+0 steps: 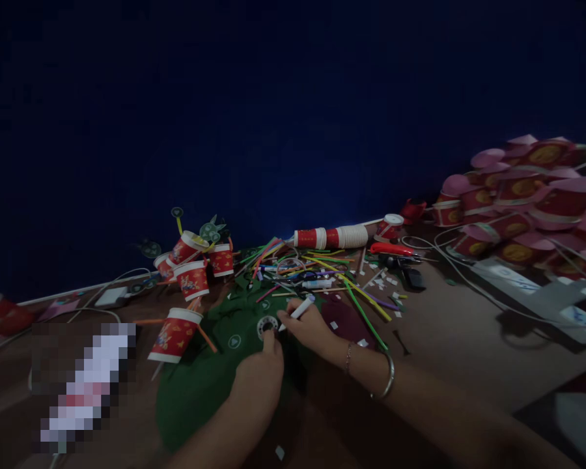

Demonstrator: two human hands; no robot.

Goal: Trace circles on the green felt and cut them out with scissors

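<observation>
My left hand (261, 378) presses its fingers on a small white ring (267, 327), like a tape roll, lying on a sheet of dark green paper (185, 397). In my right hand (312, 329) is a white marker pen (303, 306), tilted, its lower end close to the ring's right edge. White circle outlines (234, 341) with small marks inside show on the paper near the ring. My right wrist wears a silver bangle. Whether the marker tip touches the paper, I cannot tell.
Red paper cups (176, 333) with orange sticks stand at left. Behind lie colored strips (366, 296), another pen (317, 284), stacked cups (332, 237) and a red-handled tool (393, 249). Pink-topped red cups (522, 195) pile up at right, near cables and a power strip (512, 277).
</observation>
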